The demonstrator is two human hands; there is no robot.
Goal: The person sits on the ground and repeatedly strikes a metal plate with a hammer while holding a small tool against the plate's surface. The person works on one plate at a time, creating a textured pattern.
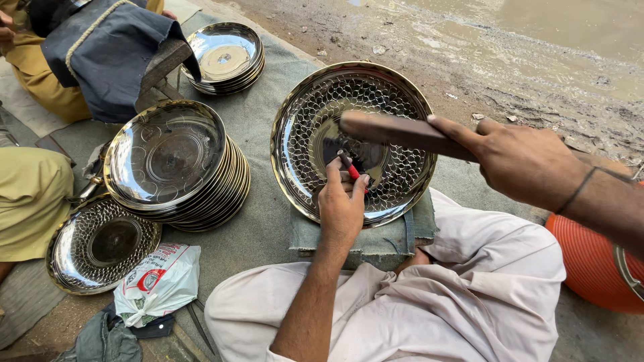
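Observation:
A round shiny metal plate (402, 100) with a hammered scale pattern lies on a grey cloth-covered block (376, 243) in front of my knees. My left hand (342, 201) rests on the plate's near part and pinches a small red-handled punch (349, 165) upright against the plate's centre. My right hand (520, 161) grips a dark wooden hammer handle (402, 132) that reaches leftward over the plate. The hammer's head hangs just above the punch.
A tall stack of smooth metal plates (178, 167) stands to the left, with a smaller stack (225, 57) behind it and one patterned plate (100, 245) on the ground. A white plastic bag (157, 281), another person's legs (30, 194) and an orange tub (590, 261) lie around.

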